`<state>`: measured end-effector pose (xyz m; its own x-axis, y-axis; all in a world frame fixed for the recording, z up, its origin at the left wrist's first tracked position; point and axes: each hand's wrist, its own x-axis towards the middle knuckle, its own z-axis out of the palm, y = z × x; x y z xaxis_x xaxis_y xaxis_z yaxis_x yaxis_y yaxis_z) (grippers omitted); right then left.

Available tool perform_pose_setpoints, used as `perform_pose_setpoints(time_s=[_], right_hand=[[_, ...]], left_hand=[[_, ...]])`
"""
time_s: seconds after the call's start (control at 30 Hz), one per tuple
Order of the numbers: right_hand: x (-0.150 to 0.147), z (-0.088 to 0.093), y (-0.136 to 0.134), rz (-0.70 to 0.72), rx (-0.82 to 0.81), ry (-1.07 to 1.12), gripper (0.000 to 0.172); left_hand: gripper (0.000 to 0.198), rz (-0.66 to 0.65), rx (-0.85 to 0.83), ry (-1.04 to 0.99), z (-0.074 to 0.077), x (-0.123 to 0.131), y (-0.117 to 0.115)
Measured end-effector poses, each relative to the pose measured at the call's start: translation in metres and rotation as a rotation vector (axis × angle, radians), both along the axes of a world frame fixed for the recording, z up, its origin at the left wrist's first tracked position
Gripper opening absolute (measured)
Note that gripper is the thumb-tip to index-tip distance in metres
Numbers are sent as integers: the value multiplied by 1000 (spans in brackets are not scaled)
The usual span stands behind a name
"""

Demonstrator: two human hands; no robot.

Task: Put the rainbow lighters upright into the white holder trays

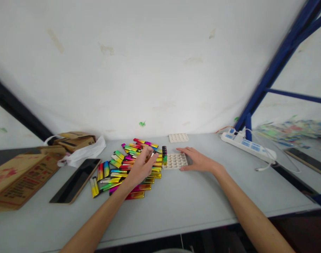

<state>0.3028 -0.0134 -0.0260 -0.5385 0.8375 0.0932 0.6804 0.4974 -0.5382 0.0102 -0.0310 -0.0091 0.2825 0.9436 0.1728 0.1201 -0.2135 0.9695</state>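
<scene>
My left hand (143, 165) is closed, its fingertips pinching a lighter (153, 153) whose dark and silvery end shows. It is over the right side of a loose pile of shiny, multicoloured lighters (118, 174). Just right of the pile lies a white tray (175, 161) with rows of round holes. Several lighters (164, 159) stand upright along its left end, a green one nearest me. My right hand (197, 160) spans the tray's right end, thumb at the near edge and forefinger at the far edge, holding it; the other fingers are partly hidden.
A second white holed tray (178, 137) lies by the wall. On the left are a phone-like black slab (76, 181), a white plastic bag (84, 153) and cardboard boxes (25, 179). A power strip (248, 144) with cables sits right, beside a blue metal frame (266, 77).
</scene>
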Motion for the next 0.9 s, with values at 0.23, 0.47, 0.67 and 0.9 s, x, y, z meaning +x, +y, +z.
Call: perform_pose_setpoints(time_s=[0.23,0.47,0.67,0.9], right_hand=[[0,-3,1,-12,2,-5,91],[0,-3,1,-7,11,-5,90],[0,-5,2,-2,18,5,91],[1,-5,2,-2,11,2,92]], left_hand=[[29,-60,439,374,12,0,-2],[30,-171,578,485,-1,-1,1],[38,-223,530,551,1,-4,4],[42,-231,448,541,7,-1,4]])
